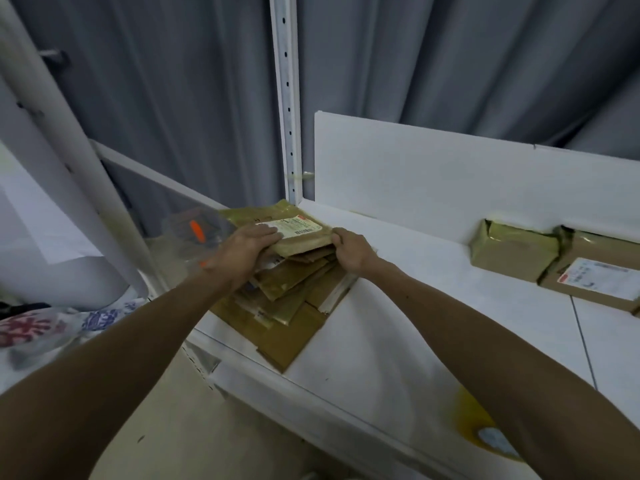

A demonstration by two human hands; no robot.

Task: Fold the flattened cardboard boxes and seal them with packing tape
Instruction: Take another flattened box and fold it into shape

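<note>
A stack of flattened brown cardboard boxes (294, 306) lies on the left end of the white table (433, 323). On top of the stack sits a flattened box with a white shipping label (301, 237). My left hand (242, 251) lies over this top box's left end, fingers reaching across the label. My right hand (349, 251) pinches its right edge with curled fingers. A roll of packing tape (485, 431), yellowish and blurred, sits near the table's front edge under my right forearm.
Two sealed, taped boxes (516, 251) (595, 275) stand against the white back panel (450, 181) at the right. A white slotted post (287, 98) rises behind the stack. A clear bag with an orange object (197, 233) lies left of the stack. Grey curtains hang behind.
</note>
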